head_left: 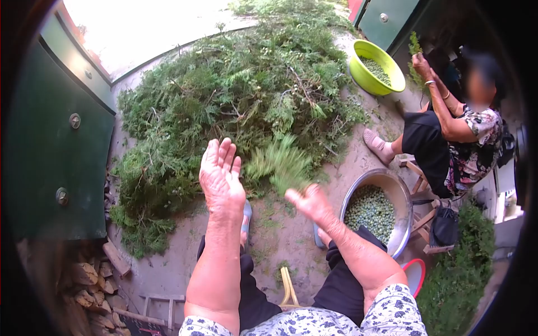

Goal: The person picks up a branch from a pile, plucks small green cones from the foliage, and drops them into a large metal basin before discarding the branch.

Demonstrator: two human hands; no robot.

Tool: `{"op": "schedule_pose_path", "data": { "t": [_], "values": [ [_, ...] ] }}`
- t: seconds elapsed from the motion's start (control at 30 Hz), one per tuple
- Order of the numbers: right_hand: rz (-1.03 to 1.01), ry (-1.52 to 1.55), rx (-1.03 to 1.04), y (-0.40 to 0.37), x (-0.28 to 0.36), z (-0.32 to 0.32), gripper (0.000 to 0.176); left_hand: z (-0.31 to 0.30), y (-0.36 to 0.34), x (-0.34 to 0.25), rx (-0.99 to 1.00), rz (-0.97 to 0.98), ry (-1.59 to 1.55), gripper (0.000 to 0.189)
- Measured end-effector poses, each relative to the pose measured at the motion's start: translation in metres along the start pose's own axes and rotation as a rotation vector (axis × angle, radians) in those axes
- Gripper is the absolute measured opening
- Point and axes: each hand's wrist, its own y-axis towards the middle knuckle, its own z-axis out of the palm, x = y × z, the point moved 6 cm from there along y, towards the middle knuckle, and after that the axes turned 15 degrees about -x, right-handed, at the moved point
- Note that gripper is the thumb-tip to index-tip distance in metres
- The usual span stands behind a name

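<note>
A feathery green conifer sprig (283, 165), kinda blurry, is gripped in the right hand (315, 206), in front of a big leafy green branch heap (224, 101). The left hand (221, 182) is held up, fingers loosely extended, and a round silver metal bowl (408, 224) is parked beside the right leg (343, 274)

Texts, labels, brands, numbers, signs: 0 can be read, from upper left to lower right of the frame.
</note>
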Motion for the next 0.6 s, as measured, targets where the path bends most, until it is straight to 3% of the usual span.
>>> {"op": "schedule_pose_path", "data": {
  "t": [0.03,0.07,0.1,0.17,0.23,0.27,0.3,0.33,0.37,0.4,0.43,0.53,0.6],
  "values": [
    [-0.156,-0.266,0.120,-0.014,0.006,0.005,0.035,-0.002,0.002,-0.001,-0.013,-0.006,0.004,0.048],
    [0.071,-0.635,0.477,-0.029,-0.014,0.018,0.034,-0.004,0.003,-0.001,-0.028,-0.051,-0.018,0.037],
    [-0.057,-0.667,0.646,-0.049,-0.030,0.034,0.036,-0.004,0.002,-0.002,-0.018,-0.050,-0.026,0.037],
    [0.170,-0.751,1.050,-0.086,-0.047,0.047,0.039,-0.005,0.004,-0.002,-0.044,-0.076,-0.044,0.038],
    [0.263,-0.680,1.119,-0.069,-0.035,0.041,0.038,-0.004,0.002,-0.006,-0.061,-0.087,-0.045,0.036],
    [-0.185,-0.841,0.993,-0.023,-0.022,0.041,0.029,-0.004,0.002,-0.008,-0.053,-0.076,-0.041,0.036],
    [-0.149,-0.749,0.529,0.047,-0.007,0.021,0.025,-0.005,0.003,-0.008,-0.047,-0.067,-0.038,0.035],
    [0.019,-0.029,0.254,0.102,0.042,-0.010,0.031,-0.008,0.003,-0.007,-0.055,-0.072,-0.031,0.035],
    [0.033,0.074,0.160,0.144,0.096,-0.032,0.041,-0.009,0.004,-0.007,-0.052,-0.077,-0.035,0.035],
    [-0.046,0.578,0.025,0.189,0.121,-0.056,0.042,-0.006,0.004,-0.009,-0.042,-0.078,-0.045,0.035],
    [-0.163,0.684,-0.228,0.196,0.160,-0.073,0.043,-0.004,0.004,-0.010,-0.038,-0.076,-0.045,0.035],
    [-0.251,0.735,-0.346,0.205,0.158,-0.085,0.051,-0.005,0.006,-0.011,-0.070,-0.085,-0.034,0.033],
    [-0.026,0.689,-0.293,0.192,0.099,-0.056,0.035,-0.004,0.005,-0.010,-0.039,-0.110,-0.034,0.027]
  ]
}}
